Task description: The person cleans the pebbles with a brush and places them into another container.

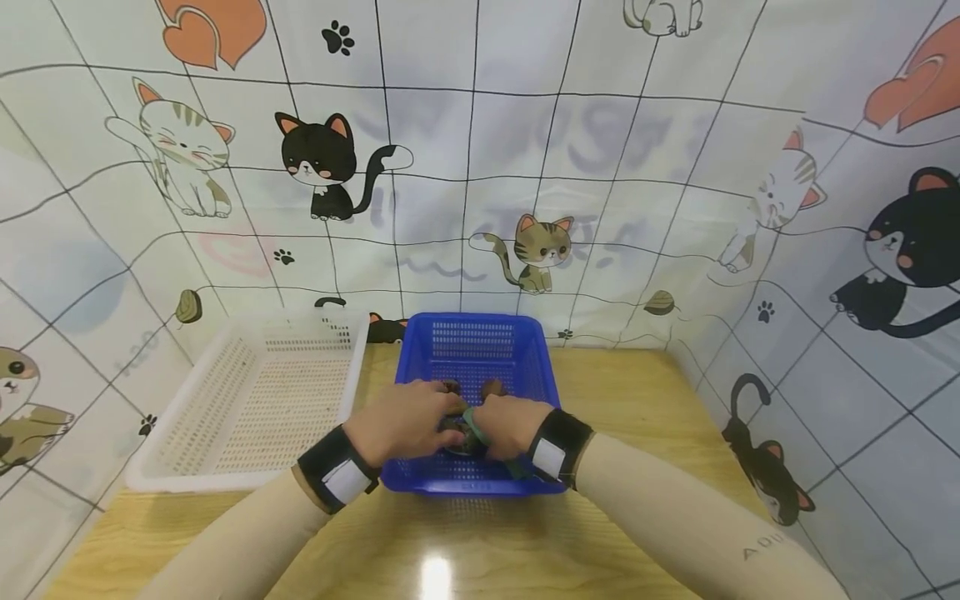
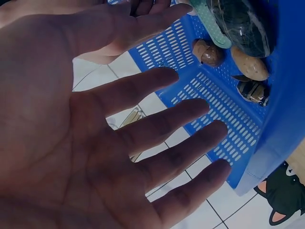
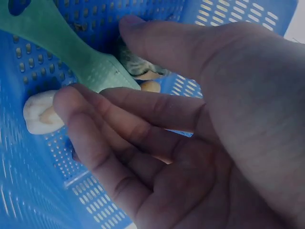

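Both hands are inside a blue perforated basket (image 1: 472, 486). My left hand (image 1: 408, 418) reaches in from the left, its fingers spread and fairly straight in the left wrist view. A large dark, pale-veined stone (image 2: 244, 27) lies near its thumb. My right hand (image 1: 517, 421) reaches down beside it with loosely bent fingers and a bare palm. Just past those fingertips lies a flat green tool (image 3: 81, 50) with a holed handle; the fingers hide part of it, so contact is unclear. A white stone (image 3: 40, 112) sits beside the fingertips.
A brown stone (image 2: 209, 52), a tan stone (image 2: 251, 64) and a dark banded stone (image 2: 253, 91) lie in the blue basket. To its left stands a white perforated basket (image 1: 210, 482). Both are on a wooden table (image 1: 630, 400) before a cat-patterned backdrop (image 1: 450, 150).
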Tool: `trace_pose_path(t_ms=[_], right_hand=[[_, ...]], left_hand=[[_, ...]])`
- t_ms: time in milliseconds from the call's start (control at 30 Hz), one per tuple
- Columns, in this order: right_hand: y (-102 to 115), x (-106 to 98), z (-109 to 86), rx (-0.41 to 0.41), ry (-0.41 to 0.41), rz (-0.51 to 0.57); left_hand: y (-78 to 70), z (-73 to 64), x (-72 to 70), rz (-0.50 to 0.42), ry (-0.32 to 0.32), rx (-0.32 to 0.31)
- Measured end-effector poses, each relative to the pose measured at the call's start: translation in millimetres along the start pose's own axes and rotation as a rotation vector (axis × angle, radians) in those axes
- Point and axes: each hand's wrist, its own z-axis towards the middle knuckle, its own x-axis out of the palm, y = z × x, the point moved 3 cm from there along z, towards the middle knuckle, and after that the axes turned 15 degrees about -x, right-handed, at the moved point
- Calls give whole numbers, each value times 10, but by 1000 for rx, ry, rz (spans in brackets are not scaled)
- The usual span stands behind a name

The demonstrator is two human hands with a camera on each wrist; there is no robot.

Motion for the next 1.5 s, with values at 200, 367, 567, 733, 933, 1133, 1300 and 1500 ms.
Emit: trace_pose_path(t_ms=[200, 367, 567, 733, 933, 1133, 1300, 1500], right_hand=[[13, 39, 65, 69, 38, -11], [25, 63, 93, 99, 50, -32], [60, 71, 75, 132, 31, -36], [75, 94, 69, 140, 29, -44], [47, 107, 90, 108, 14, -42], [18, 113, 129, 106, 50, -90], [13, 108, 139, 133, 50, -90], [18, 135, 144, 137, 76, -61]], left_hand=[[-64, 82, -25, 5, 62, -6], [-114, 132, -58, -2, 123, -24], [-108, 221, -23, 18, 159, -46], [-64, 256, -6, 25, 176, -46], [9, 270, -42, -18, 126, -33], [87, 242, -74, -36, 53, 8], [182, 195, -124, -25, 38, -7], [270, 137, -160, -18, 6, 10]])
